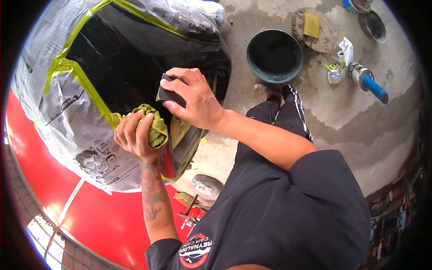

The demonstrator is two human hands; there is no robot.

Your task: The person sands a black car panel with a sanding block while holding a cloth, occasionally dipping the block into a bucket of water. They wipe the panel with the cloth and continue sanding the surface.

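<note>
My left hand (135,135), with fingers wrapped round it, grips a crumpled yellow-green cloth (156,130) at the lower edge of a glossy black car panel (130,54). My right hand (195,99) is closed round a small dark sanding block (172,90), which lies against the panel just above and right of the cloth. Yellow masking tape (90,87) borders the panel, and printed newspaper (90,139) covers the bodywork beyond it. The block's underside is hidden.
A dark round tub (274,35) stands on the wet concrete floor by my feet. Near it are a stone slab (330,38) with a yellow sheet (311,25), crumpled masking paper (345,51), a blue-ended cylinder (371,83) and a black bucket (375,31). Red bodywork (103,220) extends at lower left.
</note>
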